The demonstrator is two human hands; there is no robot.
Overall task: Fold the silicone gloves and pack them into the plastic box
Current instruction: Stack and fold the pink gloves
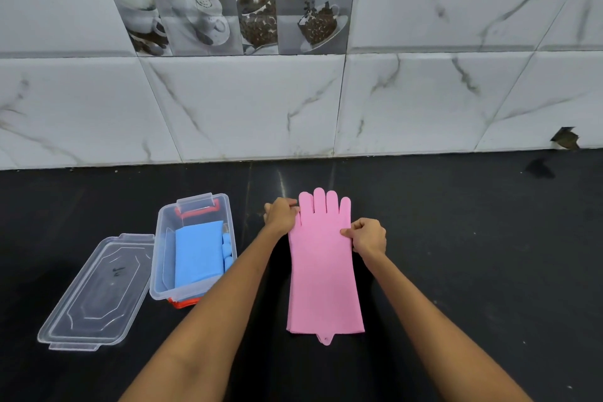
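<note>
Left hand (280,215) and right hand (368,236), fingers curled, pinch the pink glove's (324,271) left and right edges. 1 blue glove (199,254) lies in 1 box (163,271); 1 lid (98,290) lies left.

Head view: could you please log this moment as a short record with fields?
surface: black counter
pink glove: flat, unfolded, fingers toward the wall
left hand: gripping the glove's left edge near the fingers
right hand: pinching the glove's right edge
box: open, left of the glove
blue glove: folded, in the box
lid: off, flat beside the box on its left
</note>
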